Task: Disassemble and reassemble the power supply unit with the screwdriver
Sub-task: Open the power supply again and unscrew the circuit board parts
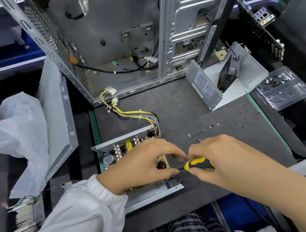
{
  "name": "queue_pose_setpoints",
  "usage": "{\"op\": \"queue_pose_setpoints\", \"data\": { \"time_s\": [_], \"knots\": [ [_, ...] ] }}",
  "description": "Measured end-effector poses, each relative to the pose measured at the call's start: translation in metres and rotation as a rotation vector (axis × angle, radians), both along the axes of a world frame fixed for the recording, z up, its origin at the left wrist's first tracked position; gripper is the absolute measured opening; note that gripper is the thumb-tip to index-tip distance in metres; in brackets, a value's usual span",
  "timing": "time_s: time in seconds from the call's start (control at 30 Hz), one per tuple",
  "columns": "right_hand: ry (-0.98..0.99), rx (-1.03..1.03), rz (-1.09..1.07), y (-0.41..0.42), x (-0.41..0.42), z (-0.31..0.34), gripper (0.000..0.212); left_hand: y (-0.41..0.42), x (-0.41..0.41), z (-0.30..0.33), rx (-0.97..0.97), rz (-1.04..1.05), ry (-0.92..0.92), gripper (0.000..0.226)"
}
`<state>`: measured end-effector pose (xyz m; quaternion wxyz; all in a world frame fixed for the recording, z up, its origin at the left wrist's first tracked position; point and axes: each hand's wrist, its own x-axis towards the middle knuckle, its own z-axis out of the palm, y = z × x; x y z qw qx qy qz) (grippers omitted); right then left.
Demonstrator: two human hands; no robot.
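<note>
Computer case [114, 31]: stands open at the back of the table, bare metal inside, black cables lying along its floor.
Side panel [58, 113]: grey metal sheet, leaning tilted just left of the case.
Plastic tray [284, 88]: clear, at the right edge, with small dark screws in its compartments.
Circuit boards [263, 24]: one upright at far right, another at far left.
White cloth [18, 127]: crumpled, on the left.
Heat sink [25, 218]: finned, lower left.
Table [203, 107]: dark grey mat.

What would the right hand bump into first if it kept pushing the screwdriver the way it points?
Probably the left hand: the screwdriver in the right hand points at its fingertips over the open power supply.
</note>
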<state>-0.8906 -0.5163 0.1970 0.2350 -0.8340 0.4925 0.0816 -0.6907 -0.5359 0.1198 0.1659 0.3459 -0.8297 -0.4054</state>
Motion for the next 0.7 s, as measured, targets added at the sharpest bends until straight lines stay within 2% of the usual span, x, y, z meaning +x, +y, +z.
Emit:
{"op": "queue_pose_setpoints", "data": {
  "time_s": [0.1, 0.2, 0.3, 0.37, 0.47, 0.57, 0.63, 0.7],
  "knots": [
    [0.065, -0.041, 0.067, -0.005, 0.014, 0.004, 0.025, -0.001, -0.014, 0.001, 0.062, -0.017, 0.007, 0.032],
    [0.069, -0.073, 0.110, -0.008, 0.022, 0.008, 0.025, 0.000, -0.017, -0.004, 0.104, 0.057, 0.044, 0.012],
    [-0.017, -0.002, 0.127, -0.011, 0.018, 0.019, 0.022, -0.002, -0.012, -0.005, 0.179, 0.087, 0.105, 0.005],
    [0.006, -0.001, 0.148, -0.014, 0.017, 0.023, 0.021, -0.002, -0.010, -0.003, 0.202, 0.049, 0.131, 0.008],
    [0.105, -0.124, 0.177, -0.020, 0.024, 0.023, 0.015, -0.003, -0.007, 0.004, 0.344, 0.029, 0.164, 0.042],
    [0.214, -0.209, 0.205, -0.024, 0.038, 0.021, 0.028, -0.007, -0.003, 0.007, 0.354, 0.104, 0.224, 0.040],
    [0.222, -0.245, 0.195, -0.025, 0.043, 0.023, 0.027, -0.009, -0.004, 0.010, 0.340, 0.144, 0.216, 0.024],
    [0.231, -0.244, 0.181, -0.025, 0.041, 0.028, 0.030, -0.009, -0.005, 0.012, 0.350, 0.159, 0.197, 0.024]
  ]
}}
